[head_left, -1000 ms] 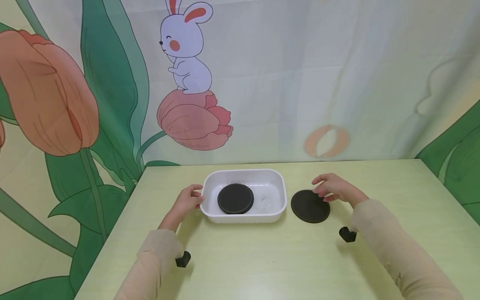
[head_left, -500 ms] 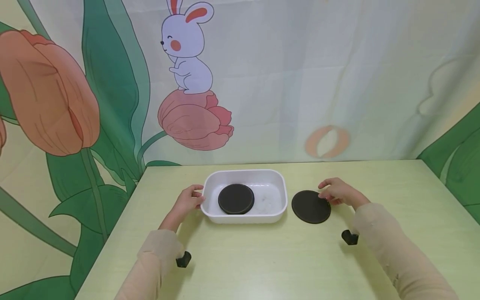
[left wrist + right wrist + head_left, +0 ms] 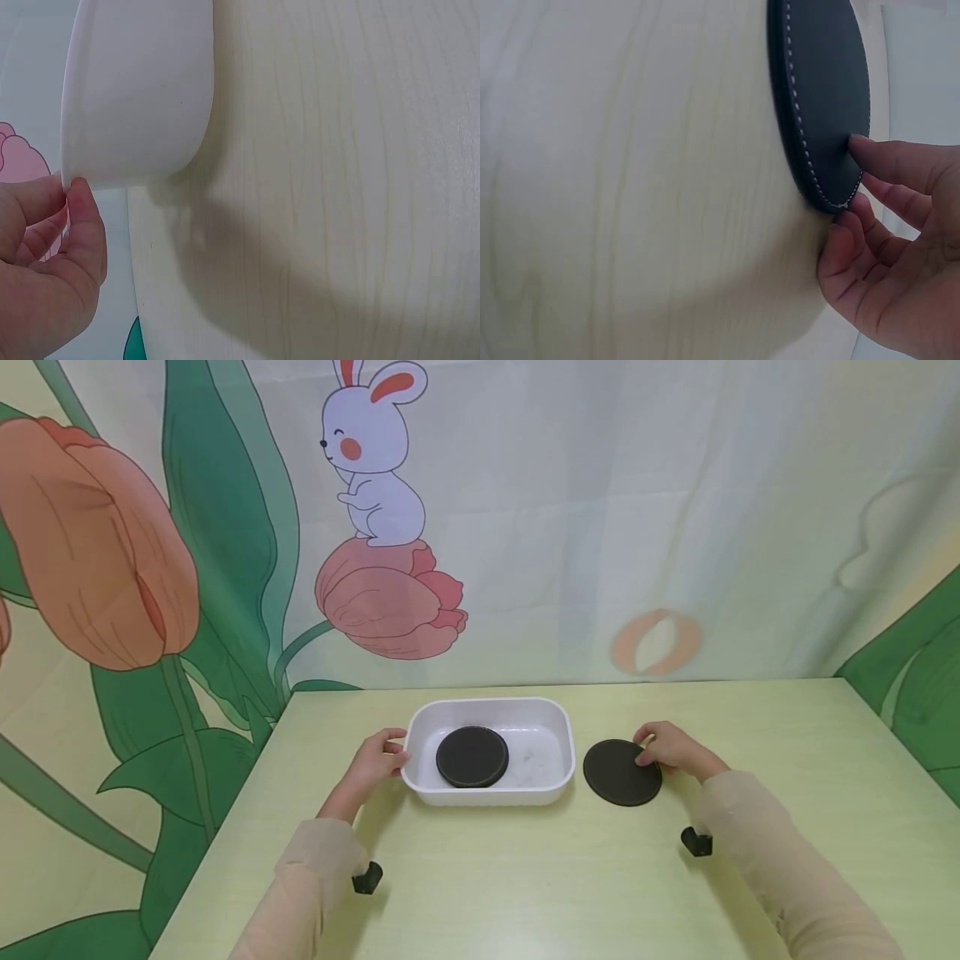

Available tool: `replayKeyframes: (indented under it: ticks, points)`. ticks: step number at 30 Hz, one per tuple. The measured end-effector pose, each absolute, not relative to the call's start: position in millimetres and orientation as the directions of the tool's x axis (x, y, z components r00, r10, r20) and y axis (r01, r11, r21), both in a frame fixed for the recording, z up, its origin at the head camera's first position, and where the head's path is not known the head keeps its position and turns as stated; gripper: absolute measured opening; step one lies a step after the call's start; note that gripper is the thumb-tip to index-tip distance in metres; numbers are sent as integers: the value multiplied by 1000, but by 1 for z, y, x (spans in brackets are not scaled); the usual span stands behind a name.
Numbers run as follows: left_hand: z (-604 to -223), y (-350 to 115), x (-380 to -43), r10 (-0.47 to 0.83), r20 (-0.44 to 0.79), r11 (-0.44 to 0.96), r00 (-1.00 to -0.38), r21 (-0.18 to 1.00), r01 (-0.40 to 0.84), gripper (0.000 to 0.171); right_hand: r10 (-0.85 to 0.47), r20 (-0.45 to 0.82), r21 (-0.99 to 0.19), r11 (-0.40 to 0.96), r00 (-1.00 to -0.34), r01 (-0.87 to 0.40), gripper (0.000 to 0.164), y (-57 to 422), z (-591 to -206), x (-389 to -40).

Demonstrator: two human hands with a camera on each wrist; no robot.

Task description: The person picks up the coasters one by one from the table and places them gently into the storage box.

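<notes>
A white rectangular tray (image 3: 487, 797) with rounded corners stands on the table, its left end at my left hand (image 3: 375, 756). In the left wrist view, thumb and finger of the left hand (image 3: 56, 277) pinch the tray's rim (image 3: 135, 97). Inside the tray, toward its left, lies a round black coaster (image 3: 471, 758). A second black coaster (image 3: 618, 777) lies flat to the right of the tray. The right hand (image 3: 673, 752) grips that one at its right edge. Up close, the right thumb presses on top of the white-stitched coaster (image 3: 829, 97), with the other fingers curled at its rim.
The pale wooden table (image 3: 525, 877) reaches back to a printed curtain (image 3: 540, 527) with a rabbit and tulips. Black wrist-camera pieces stick out beneath both beige sleeves (image 3: 780, 843).
My right hand has shifted right and lower from over the coaster, and now its thumb and fingers grip the coaster's right edge. The left hand and tray stay put.
</notes>
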State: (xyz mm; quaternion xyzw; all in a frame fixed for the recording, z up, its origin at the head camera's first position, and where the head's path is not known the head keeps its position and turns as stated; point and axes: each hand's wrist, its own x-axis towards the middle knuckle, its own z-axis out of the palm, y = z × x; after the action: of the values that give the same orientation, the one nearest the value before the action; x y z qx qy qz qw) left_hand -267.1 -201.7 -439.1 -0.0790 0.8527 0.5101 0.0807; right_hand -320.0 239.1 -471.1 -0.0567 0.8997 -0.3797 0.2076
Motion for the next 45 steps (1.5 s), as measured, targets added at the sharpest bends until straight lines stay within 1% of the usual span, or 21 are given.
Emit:
replayKeyframes:
  ticks: [9,16,23,30,38,45]
  points:
    - [-439,-202,-267,-60,-221,473,-974,852,-222,41,-249,-348,-680,730,-904,61,27,235,-468,-319]
    - [-440,-203,-268,-56,-210,460,-976,862,-211,41,-250,-355,-666,744,-901,56,25,236,-467,-320]
    - [-438,-202,-267,-46,-211,461,-976,863,-208,41,-289,-330,-651,759,-899,-5,23,237,-466,-320]
    - [-440,-202,-268,-58,-218,471,-974,855,-219,42,-309,-353,-701,713,-883,30,26,243,-461,-315]
    - [-441,-204,-269,-48,-216,470,-975,857,-213,42,-344,-431,-771,621,-834,142,24,250,-445,-309]
    - [-442,-203,-269,-57,-214,471,-975,855,-215,42,-425,-406,-841,521,-809,148,24,258,-431,-306]
